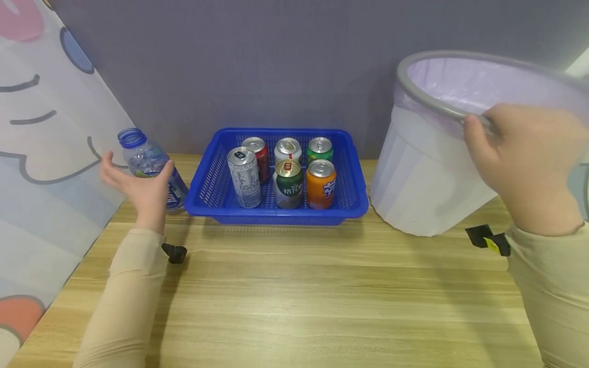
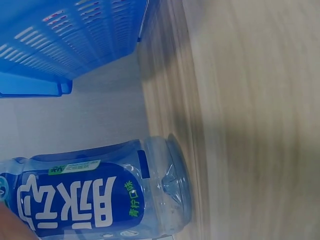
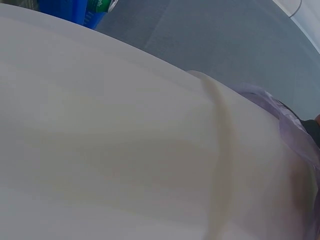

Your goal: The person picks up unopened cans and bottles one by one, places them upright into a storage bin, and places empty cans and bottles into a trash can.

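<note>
In the head view my left hand is at the far left, thumb and fingers spread apart around the near side of a clear plastic drink bottle. Its blue neck points up, and its blue label fills the lower left of the left wrist view. Whether the fingers touch the bottle cannot be made out. On the right, my right hand grips the grey rim of a white trash bin, thumb outside. A pale purple liner covers its inside. The bin seems to lean to the right.
Between the hands a blue plastic basket stands on the wooden table. Several upright drink cans are in it, among them an orange can and a tall silver can. A grey partition rises behind.
</note>
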